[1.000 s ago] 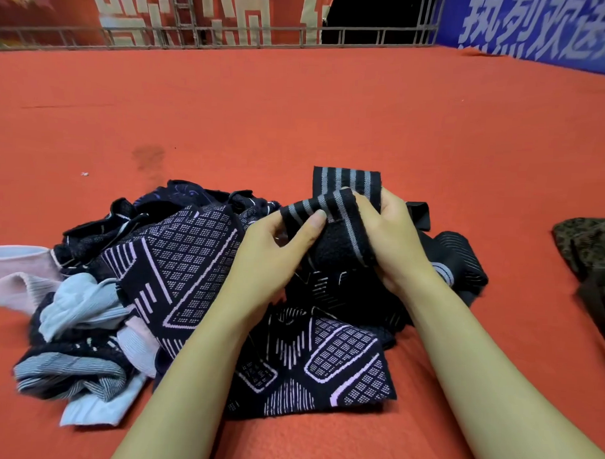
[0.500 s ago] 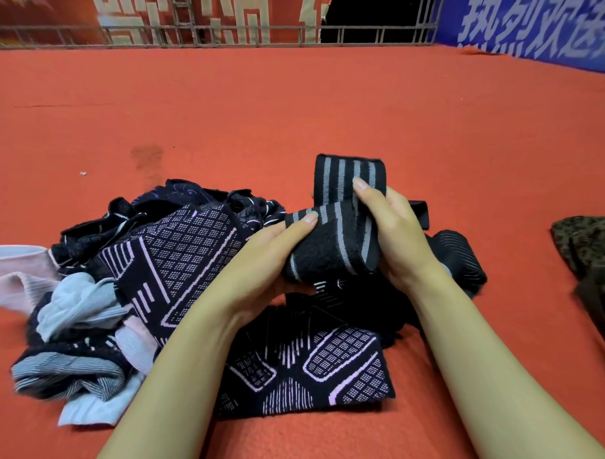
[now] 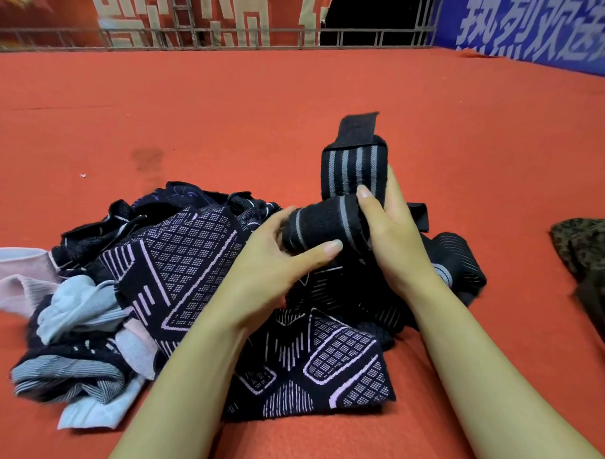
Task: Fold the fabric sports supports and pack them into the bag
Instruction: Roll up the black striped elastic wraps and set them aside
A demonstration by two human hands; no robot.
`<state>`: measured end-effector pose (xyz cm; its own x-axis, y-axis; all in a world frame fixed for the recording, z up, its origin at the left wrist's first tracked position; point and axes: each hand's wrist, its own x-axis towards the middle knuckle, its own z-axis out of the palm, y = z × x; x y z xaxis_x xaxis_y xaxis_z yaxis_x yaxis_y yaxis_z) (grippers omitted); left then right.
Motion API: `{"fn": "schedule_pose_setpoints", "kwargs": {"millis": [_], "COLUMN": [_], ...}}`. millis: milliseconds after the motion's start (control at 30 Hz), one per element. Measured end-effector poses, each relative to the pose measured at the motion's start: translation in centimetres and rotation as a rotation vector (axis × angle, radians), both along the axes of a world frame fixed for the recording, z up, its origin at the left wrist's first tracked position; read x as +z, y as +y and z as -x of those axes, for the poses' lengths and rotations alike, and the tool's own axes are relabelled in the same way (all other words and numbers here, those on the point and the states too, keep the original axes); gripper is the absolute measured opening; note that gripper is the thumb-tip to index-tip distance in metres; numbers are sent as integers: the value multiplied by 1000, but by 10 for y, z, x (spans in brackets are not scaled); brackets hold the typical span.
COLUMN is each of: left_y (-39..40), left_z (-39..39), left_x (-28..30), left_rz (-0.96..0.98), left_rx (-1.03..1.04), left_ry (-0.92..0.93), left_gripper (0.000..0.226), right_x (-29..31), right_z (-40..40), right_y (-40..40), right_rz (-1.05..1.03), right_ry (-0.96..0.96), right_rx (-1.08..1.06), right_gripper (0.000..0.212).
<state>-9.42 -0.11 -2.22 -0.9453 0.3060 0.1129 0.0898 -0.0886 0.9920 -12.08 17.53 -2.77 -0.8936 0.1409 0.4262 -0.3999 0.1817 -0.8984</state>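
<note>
From my head camera, I judge I am mid-way through rolling up one support: a black elastic wrist wrap with grey stripes (image 3: 328, 226), held above the heap of dark patterned and pale fabric supports (image 3: 196, 273) that lies on the red carpeted floor (image 3: 298, 102). The rolled part sits between my hands at the centre of the view, and the loose striped tail stands up toward twelve o'clock, ending in a plain black tab.

My left hand (image 3: 276, 259) cups the roll from seven o'clock, thumb curled across its near side. My right hand (image 3: 386, 239) grips the roll from four o'clock, fingers bent over the top where the tail leaves it. Both hands are clenched on the wrap.

Next, I think, I must turn the roll up the tail while keeping tension, then press the tab down to fasten it. What may be the bag, a dark mottled fabric thing (image 3: 588, 246), lies at three o'clock, well apart.
</note>
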Motion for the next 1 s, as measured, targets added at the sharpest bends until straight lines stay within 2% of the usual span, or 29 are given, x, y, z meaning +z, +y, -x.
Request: {"fn": "schedule_pose_setpoints", "kwargs": {"millis": [67, 200, 367, 500, 633, 700, 800, 900, 1000], "left_y": [4, 5, 3, -2, -6, -6, -8, -10, -9], "left_z": [1, 7, 6, 4, 9, 10, 11, 13, 15], "left_x": [-3, -9, -6, 2, 0, 1, 2, -1, -1], "left_rz": [23, -75, -108, -167, -269, -326, -388, -375, -373], "left_rx": [96, 159, 61, -78, -146, -152, -171, -205, -198], "left_ry": [47, -4, -16, -123, -282, -346, -397, -424, -473], "left_gripper": [31, 30, 38, 45, 45, 44, 47, 36, 33], "right_x": [-2, -5, -1, 7, 8, 7, 6, 6, 9], "right_z": [1, 5, 0, -6, -11, -11, -11, -11, -12], "right_y": [-1, 0, 1, 7, 5, 2, 0, 0, -1], "right_rz": [9, 34, 146, 306, 359, 354, 266, 253, 255], "right_ry": [28, 44, 29, -17, -89, -114, -152, -199, -226], "right_rx": [13, 25, 128, 289, 312, 313, 372, 417, 360], "right_gripper": [42, 43, 36, 30, 21, 27, 50, 70, 86]}}
